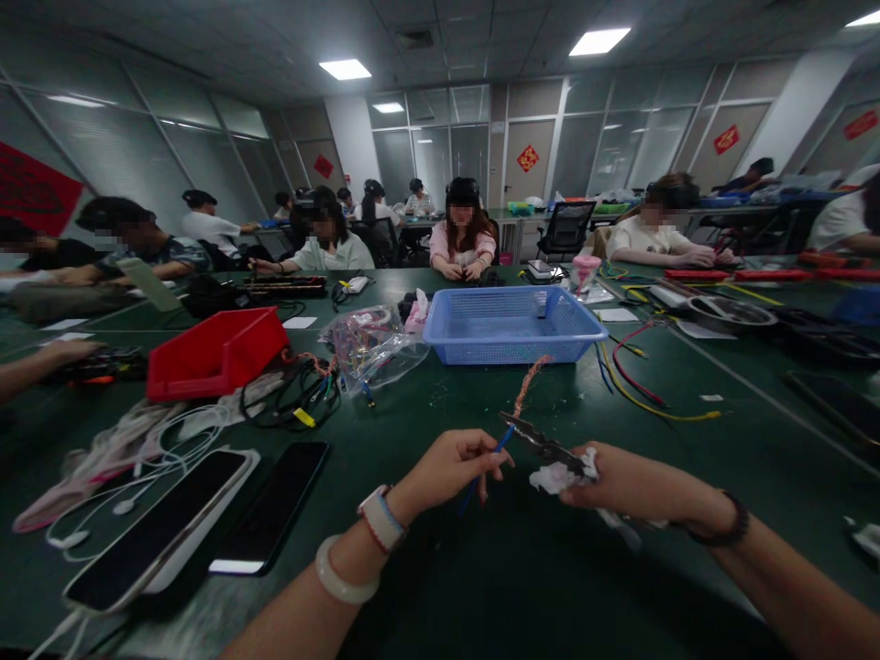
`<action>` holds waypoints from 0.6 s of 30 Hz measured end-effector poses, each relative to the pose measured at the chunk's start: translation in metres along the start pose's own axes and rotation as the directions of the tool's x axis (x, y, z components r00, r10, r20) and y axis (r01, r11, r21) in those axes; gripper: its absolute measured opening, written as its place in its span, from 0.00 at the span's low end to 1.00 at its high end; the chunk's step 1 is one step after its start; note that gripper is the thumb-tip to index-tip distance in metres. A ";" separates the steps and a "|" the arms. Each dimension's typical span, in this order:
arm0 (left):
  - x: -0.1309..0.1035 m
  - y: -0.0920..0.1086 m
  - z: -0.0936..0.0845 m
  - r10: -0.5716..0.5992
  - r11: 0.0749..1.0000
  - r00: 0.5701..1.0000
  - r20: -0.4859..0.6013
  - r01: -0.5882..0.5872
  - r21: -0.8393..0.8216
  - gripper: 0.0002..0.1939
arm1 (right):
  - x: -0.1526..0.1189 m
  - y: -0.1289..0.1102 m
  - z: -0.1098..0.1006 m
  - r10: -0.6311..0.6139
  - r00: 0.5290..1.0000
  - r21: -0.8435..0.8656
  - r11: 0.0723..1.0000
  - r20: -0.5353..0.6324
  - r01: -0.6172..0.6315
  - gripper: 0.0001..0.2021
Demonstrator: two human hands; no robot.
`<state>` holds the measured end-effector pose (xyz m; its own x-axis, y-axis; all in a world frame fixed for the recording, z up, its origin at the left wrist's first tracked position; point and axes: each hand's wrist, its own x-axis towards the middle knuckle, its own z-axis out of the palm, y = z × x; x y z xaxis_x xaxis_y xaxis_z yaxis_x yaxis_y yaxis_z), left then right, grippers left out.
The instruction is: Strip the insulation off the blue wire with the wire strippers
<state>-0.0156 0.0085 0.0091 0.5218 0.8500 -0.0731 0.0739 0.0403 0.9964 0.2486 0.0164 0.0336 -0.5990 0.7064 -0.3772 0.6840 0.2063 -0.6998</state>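
Observation:
Between the fingers of my left hand (457, 467) is a blue insulated wire (505, 438), pinched just below its stripped end. Bare copper strands (528, 390) rise from the wire and lean to the right, towards the blue basket. My right hand (619, 481) is closed around wire strippers (543, 440), whose handles are wrapped in crumpled white tissue (555, 477). The jaws of the strippers lie against the wire where the blue insulation meets the copper. The lower part of the wire drops out of sight below my left hand.
A blue mesh basket (512, 353) stands ahead, with a plastic bag of wires (371, 348) to its left. Further left are a red bin (216, 357), coiled black cables and two phones. Loose coloured wires (639, 367) lie right of the basket. Several people sit around.

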 end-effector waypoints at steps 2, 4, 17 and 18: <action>0.000 -0.002 -0.003 0.029 0.998 0.999 0.017 -0.030 0.052 0.14 | 0.000 0.004 0.001 0.042 0.993 0.112 0.992 0.112 -0.054 0.13; 0.000 -0.003 -0.005 0.058 0.993 0.998 0.027 -0.061 0.099 0.14 | 0.001 0.009 0.004 0.042 0.979 0.250 0.964 0.201 -0.093 0.15; 0.007 -0.014 -0.012 0.120 0.975 0.991 -0.054 -0.107 0.195 0.15 | 0.021 0.009 0.031 -0.114 0.891 0.768 0.562 0.439 -0.307 0.14; 0.008 -0.015 -0.011 0.114 0.975 0.989 -0.090 -0.094 0.201 0.15 | 0.023 0.008 0.031 -0.112 0.897 0.776 0.553 0.428 -0.302 0.13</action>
<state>-0.0222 0.0206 -0.0064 0.4486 0.8926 0.0447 0.1942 -0.1462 0.9700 0.2273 0.0130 0.0003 -0.7924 0.3200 -0.5194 0.2358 -0.6246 -0.7445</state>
